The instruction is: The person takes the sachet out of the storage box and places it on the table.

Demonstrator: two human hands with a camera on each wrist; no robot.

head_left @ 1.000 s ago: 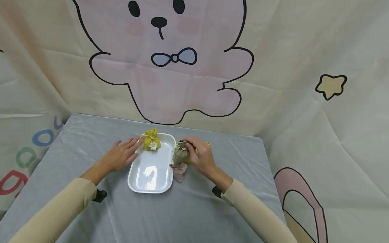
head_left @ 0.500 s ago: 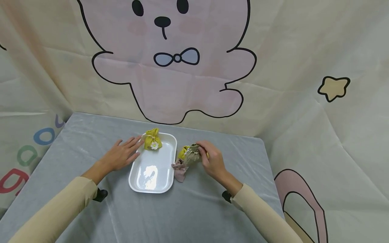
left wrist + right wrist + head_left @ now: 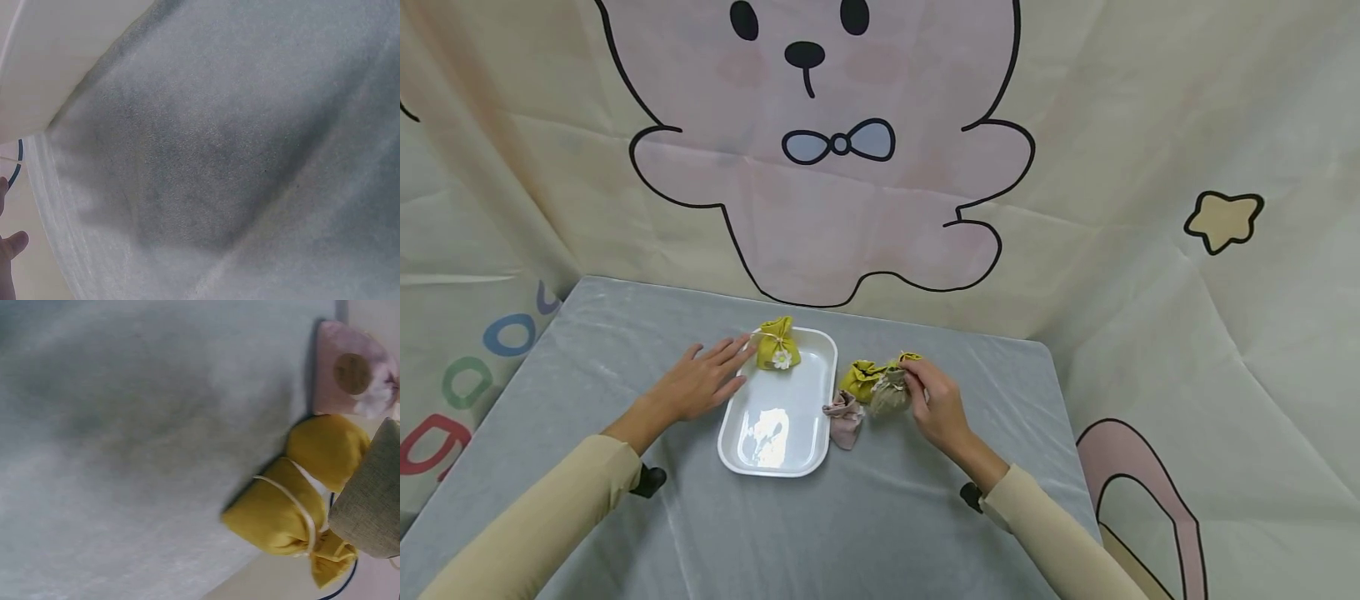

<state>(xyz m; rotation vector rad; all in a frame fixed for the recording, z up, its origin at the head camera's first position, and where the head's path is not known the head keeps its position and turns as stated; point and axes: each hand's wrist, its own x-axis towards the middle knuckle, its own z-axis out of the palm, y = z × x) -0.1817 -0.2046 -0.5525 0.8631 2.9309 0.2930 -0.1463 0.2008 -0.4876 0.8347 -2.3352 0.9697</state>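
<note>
Fingers extended, my left hand (image 3: 703, 386) rests at the left rim of a white tray (image 3: 767, 454). A yellow drawstring pouch (image 3: 775, 348) with a white flower sits at the tray's far end. My right hand (image 3: 938, 408) pinches the gathered top of a grey-green drawstring pouch (image 3: 890, 395), to the right of the tray. In the right wrist view this grey-green pouch (image 3: 372, 494) overlaps two yellow pouches, one farther (image 3: 328, 450) and one nearer (image 3: 272, 509) with a pale cord. A pink pouch (image 3: 846, 423) lies against the tray's right side.
A grey cloth (image 3: 790, 533) covers the table. Behind it hangs a cream backdrop (image 3: 1090, 275) printed with a large pink bear and a star. More printed cloth stands on the left and right sides.
My right hand has moved right, carrying the grey-green pouch away from the tray's right rim and lower. The yellow pouches behind it show more. My left hand has stayed at the tray.
</note>
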